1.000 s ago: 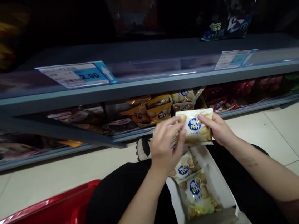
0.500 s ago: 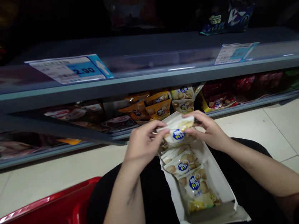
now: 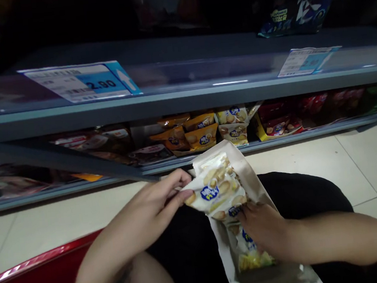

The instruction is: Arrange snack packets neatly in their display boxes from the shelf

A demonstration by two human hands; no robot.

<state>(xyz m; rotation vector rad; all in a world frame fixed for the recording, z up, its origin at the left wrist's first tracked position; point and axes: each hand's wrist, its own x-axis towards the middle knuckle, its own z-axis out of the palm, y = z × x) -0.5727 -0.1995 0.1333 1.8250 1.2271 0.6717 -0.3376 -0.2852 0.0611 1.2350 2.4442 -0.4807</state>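
A white open carton (image 3: 285, 273) rests on my lap, holding several pale yellow snack packets with blue logos. My left hand (image 3: 154, 202) pinches the left edge of one snack packet (image 3: 214, 188) lifted above the carton's far end. My right hand (image 3: 264, 226) lies inside the carton, fingers curled on another packet (image 3: 247, 250) there; what its fingertips grip is partly hidden.
A low grey shelf (image 3: 183, 99) with price tags (image 3: 81, 83) runs across in front, snack bags (image 3: 201, 133) stacked beneath it. A dark blue bag (image 3: 292, 16) sits on top at right. A red basket (image 3: 30, 280) is at lower left. Pale floor tiles lie at right.
Both hands held one packet up; now the left hand keeps it, moved lower and left, while the right hand has dropped into the carton onto another packet.
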